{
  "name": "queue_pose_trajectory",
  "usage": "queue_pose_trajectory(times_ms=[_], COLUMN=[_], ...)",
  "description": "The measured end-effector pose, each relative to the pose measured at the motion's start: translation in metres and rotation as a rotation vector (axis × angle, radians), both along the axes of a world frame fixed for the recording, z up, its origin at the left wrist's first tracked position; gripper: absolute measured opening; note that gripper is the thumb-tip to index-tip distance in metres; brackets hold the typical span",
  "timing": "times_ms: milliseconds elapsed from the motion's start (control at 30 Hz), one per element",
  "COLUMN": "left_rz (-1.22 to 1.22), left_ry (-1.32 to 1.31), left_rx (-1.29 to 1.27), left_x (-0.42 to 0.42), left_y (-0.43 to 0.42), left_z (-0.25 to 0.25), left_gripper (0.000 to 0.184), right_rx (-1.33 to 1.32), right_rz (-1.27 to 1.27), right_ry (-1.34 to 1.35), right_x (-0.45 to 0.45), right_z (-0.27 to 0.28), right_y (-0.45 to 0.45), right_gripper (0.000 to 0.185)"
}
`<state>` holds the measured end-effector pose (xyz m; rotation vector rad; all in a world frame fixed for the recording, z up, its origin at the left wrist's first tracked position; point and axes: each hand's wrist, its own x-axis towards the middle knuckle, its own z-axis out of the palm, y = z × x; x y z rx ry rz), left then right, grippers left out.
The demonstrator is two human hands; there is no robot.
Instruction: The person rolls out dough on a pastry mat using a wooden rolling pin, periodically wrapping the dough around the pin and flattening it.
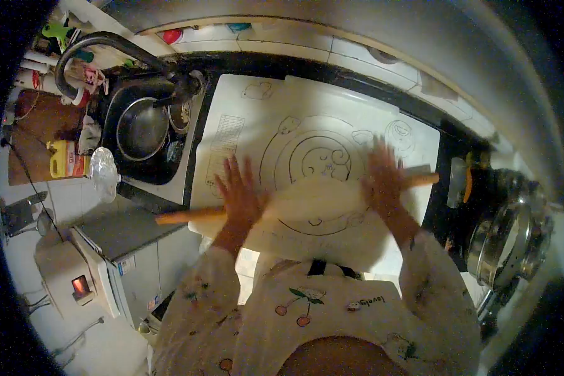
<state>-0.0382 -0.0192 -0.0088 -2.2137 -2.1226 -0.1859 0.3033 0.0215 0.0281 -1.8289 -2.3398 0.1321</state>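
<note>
A wooden rolling pin (191, 217) lies crosswise over a white printed mat (232, 94), its orange-brown ends sticking out past both hands. My left hand (240, 195) rests on the pin towards its left end, fingers spread and pointing away from me. Towards the other end, my right hand (383, 177) lies on the pin in the same way, with its fingers stretched out and slightly blurred. Between the hands, a pale, smooth patch that looks like flattened dough (319, 193) covers part of the mat's printed circles. The pin's middle is blurred against it.
On the left, a dark sink (116, 106) holds a metal basin (143, 135) under a curved black faucet (100, 39). A yellow bottle (57, 158) and a foil-covered item (103, 174) stand farther left. Shiny metal pots (501, 241) are stacked at right.
</note>
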Motion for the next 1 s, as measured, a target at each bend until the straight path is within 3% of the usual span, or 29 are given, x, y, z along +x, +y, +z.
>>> queue_pose_trajectory(times_ms=[67, 100, 167, 233, 267, 367, 400, 467, 633, 700, 767, 867, 933, 1000], left_rz=[0.075, 0.113, 0.107, 0.039, 0.064, 0.159, 0.17, 0.193, 0.059, 0.024, 0.047, -0.034, -0.171, -0.206], left_ry=[-0.033, -0.113, -0.192, -0.18, -0.054, 0.0, -0.045, -0.13, -0.054, -0.038, -0.035, -0.087, -0.166, -0.271], left_rx=[0.157, 0.235, 0.296, 0.218, 0.193, 0.06, 0.061, 0.052, 0.099, 0.065, -0.082, 0.062, -0.003, -0.234], left_x=[-0.017, -0.024, -0.032, -0.039, -0.05, -0.045, -0.044, -0.045, -0.053, -0.05, -0.031, 0.021, 0.058, 0.077], left_y=[0.035, 0.054, 0.077, 0.059, 0.057, 0.076, 0.087, 0.102, 0.08, 0.054, 0.031, 0.042, 0.063, 0.053], left_z=[-0.003, 0.008, 0.018, 0.016, -0.018, -0.023, -0.019, -0.011, -0.033, -0.026, -0.003, 0.009, 0.016, 0.026], left_gripper=[0.078, 0.076, 0.07, 0.063, 0.054, 0.049, 0.047, 0.044, 0.057, 0.065, 0.073, 0.081, 0.085, 0.085], right_rx=[0.282, 0.123, 0.279, 0.228, 0.199, 0.286, 0.136, 0.131, 0.196, 0.049, -0.331, -0.133, -0.042, -0.026], right_rz=[-0.074, -0.204, -0.193, -0.04, 0.041, -0.055, -0.114, -0.17, -0.046, -0.143, -0.252, -0.081, 0.166, 0.306], right_ry=[0.223, 0.401, 0.44, 0.276, 0.191, -0.022, -0.027, -0.074, -0.109, -0.145, -0.108, 0.27, 0.261, 0.333], right_x=[0.003, -0.002, 0.017, 0.043, 0.05, 0.039, 0.033, 0.025, 0.027, 0.029, 0.023, -0.013, -0.051, -0.078], right_z=[-0.032, -0.003, -0.01, -0.026, -0.032, -0.045, -0.035, -0.033, -0.025, -0.038, -0.022, -0.006, -0.023, -0.06], right_y=[0.061, 0.083, 0.096, 0.095, 0.094, 0.1, 0.103, 0.111, 0.093, 0.078, 0.069, 0.105, 0.134, 0.157], right_gripper=[0.043, 0.036, 0.032, 0.028, 0.026, 0.024, 0.028, 0.031, 0.037, 0.035, 0.033, 0.032, 0.036, 0.05])
